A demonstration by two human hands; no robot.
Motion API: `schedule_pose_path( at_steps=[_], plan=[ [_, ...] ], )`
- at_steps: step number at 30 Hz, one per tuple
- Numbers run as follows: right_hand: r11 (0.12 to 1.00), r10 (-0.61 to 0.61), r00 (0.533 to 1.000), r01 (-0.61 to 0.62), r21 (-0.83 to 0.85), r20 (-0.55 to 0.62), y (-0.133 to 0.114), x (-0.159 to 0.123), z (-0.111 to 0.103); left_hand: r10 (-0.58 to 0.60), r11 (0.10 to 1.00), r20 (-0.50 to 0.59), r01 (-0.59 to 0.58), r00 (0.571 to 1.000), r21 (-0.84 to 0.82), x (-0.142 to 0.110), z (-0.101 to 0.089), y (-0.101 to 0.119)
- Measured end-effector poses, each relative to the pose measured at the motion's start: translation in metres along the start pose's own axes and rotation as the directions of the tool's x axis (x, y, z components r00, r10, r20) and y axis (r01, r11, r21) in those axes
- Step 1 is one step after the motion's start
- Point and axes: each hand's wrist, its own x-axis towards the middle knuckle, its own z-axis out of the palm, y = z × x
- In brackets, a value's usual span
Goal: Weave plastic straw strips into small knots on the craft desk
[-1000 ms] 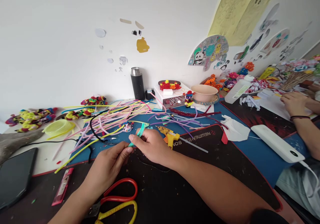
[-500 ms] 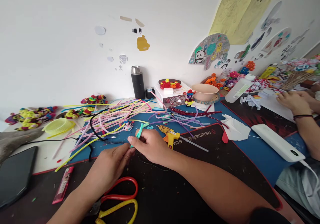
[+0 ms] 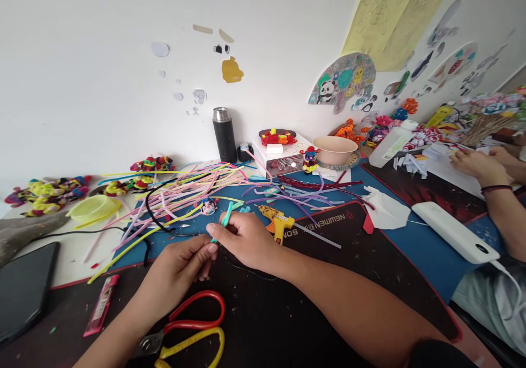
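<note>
A teal pipe cleaner [image 3: 226, 216] sticks up from between the thumb and fingers of my right hand [image 3: 245, 240]. My left hand [image 3: 183, 266] pinches its lower end, close beside the right fingertips. Most of the piece is covered by my fingers. Just below my hands on the dark mat lie scissors [image 3: 197, 324] with one red and one yellow handle. A yellow glue gun [image 3: 280, 224] with a clear stick rests right of my right hand. Behind my hands sits a small doll head [image 3: 208, 206] with a white face.
Pipe cleaners [image 3: 193, 184] in pink, yellow and purple spread across the back. A black thermos [image 3: 224, 135] stands by the wall. At left are a black phone [image 3: 27, 288] and a pink packet [image 3: 101, 305]; at right, a white power bank [image 3: 455, 232] and another person's hands [image 3: 479, 165].
My left hand has turned slightly, so its thumb now shows more on the pipe cleaner's lower end. The whole view has shifted a little; objects on the table stay put.
</note>
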Motion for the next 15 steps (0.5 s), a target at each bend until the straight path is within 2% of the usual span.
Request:
schedule_pose_path(
  at_steps=[9,15],
  plan=[
    [0.996,-0.066,0.998,0.066,-0.058,0.009,0.0027,-0.0011,0.0009,-0.167,0.935,0.117,0.195,0.979,-0.297,-0.0012,-0.0049,0.0061],
    [0.999,-0.02,0.999,0.021,-0.031,0.033,0.0032,0.0007,-0.0008,-0.128,0.934,0.14,0.167,0.982,-0.317,0.0039,-0.0061,0.0093]
  ],
)
